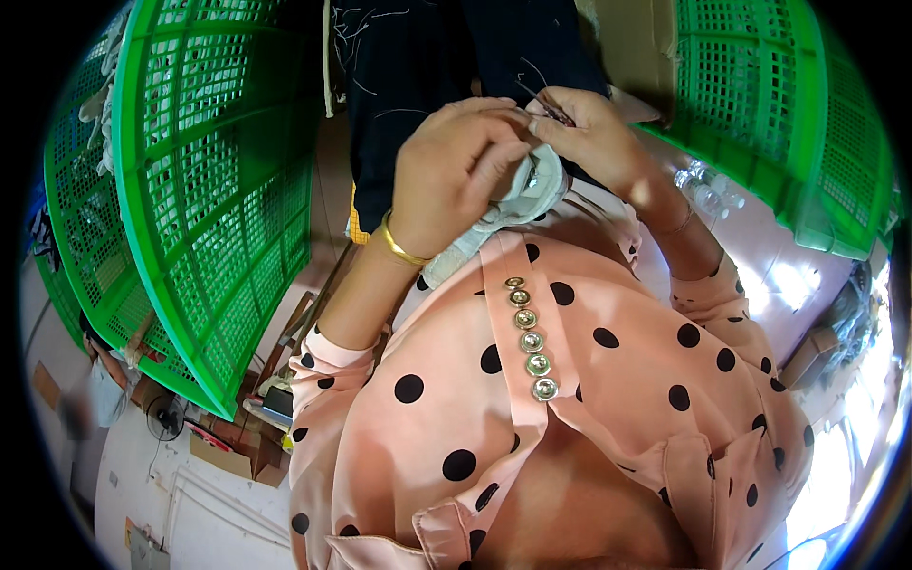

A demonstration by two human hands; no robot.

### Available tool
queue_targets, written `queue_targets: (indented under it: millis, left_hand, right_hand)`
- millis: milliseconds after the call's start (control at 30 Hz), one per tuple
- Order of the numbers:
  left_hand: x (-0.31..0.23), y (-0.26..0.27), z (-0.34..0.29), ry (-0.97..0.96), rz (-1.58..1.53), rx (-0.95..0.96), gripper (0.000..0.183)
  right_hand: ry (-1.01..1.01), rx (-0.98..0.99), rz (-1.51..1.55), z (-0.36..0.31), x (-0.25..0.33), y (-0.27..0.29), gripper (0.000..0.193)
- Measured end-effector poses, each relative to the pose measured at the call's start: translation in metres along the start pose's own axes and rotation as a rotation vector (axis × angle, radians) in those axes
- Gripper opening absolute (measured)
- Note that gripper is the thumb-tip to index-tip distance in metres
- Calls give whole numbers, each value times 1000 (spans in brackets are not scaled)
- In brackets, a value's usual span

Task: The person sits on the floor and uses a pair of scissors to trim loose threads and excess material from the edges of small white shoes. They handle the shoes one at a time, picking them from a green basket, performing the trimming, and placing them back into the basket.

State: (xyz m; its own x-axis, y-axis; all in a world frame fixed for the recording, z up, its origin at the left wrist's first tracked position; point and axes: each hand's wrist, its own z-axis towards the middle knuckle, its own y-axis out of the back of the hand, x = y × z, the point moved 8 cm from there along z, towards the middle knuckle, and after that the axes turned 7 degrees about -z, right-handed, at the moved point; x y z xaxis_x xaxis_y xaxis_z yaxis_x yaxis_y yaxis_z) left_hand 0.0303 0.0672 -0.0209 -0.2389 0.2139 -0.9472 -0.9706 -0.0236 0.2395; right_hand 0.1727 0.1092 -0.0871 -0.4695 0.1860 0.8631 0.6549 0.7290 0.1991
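My left hand point(456, 171), with a gold bangle on its wrist, is closed on a pale grey-white fabric piece point(537, 201) in front of my waist. The piece has a thick, curved edge that folds over, and part of it lies against my shirt. Close beside it, my right hand point(597, 138) pinches a slim dark tool with a reddish part point(556, 111) between thumb and fingers. Its tip is too small to make out and sits near the left fingertips. Both hands meet above my dark trousers point(418, 76), where loose pale threads cling.
Tall green plastic baskets point(214, 180) stand close on my left, with pale fabric pieces point(103, 123) at the outer one. Another green basket point(750, 95) is on my right, near clear plastic bottles point(705, 190). Cardboard point(632, 47) stands by my knees. A fan point(165, 418) is at the lower left.
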Motion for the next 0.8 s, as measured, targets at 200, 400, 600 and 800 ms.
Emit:
queue_targets:
  millis: [200, 400, 600, 800]
  left_hand:
    - [18, 40, 10, 269, -136, -43, 16]
    - [12, 20, 3, 473, -161, 316, 15]
    - [29, 27, -7, 773, -420, 398, 15]
    - [48, 31, -20, 924, -511, 231, 16]
  right_hand:
    - [-30, 56, 78, -6, 15, 3, 22]
    - [84, 126, -102, -9, 50, 1, 22]
    - [162, 39, -103, -19, 54, -20, 21]
    - [431, -366, -757, -44, 94, -2, 37]
